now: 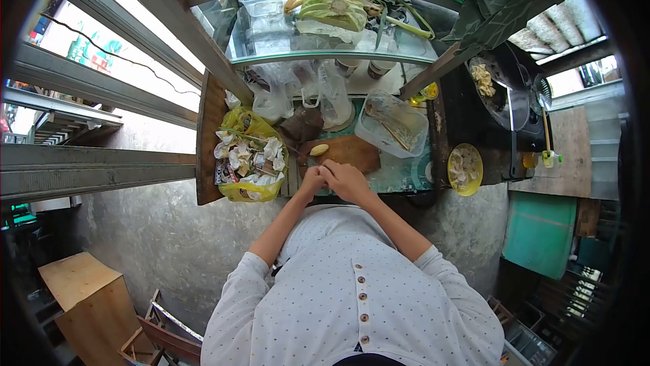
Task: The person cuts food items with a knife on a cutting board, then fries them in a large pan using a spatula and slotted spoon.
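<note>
Grip of left hand (313, 181) and right hand (344, 180) curled together, opening and contents unclear, near wooden board (357, 154).

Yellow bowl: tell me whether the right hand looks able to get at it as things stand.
Likely yes: the clear box sits behind the front path to the yellow bowl, though the right hand would first have to leave the left hand.

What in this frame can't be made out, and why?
All in the head view:
- Whatever is between the left hand and right hand: covered by fingers.
- Lower contents of the yellow bag: hidden under scraps.
- Top of the green cloth: cut off by the upper edge.
- Pale pieces in the yellow bowl: too small to identify.
</note>
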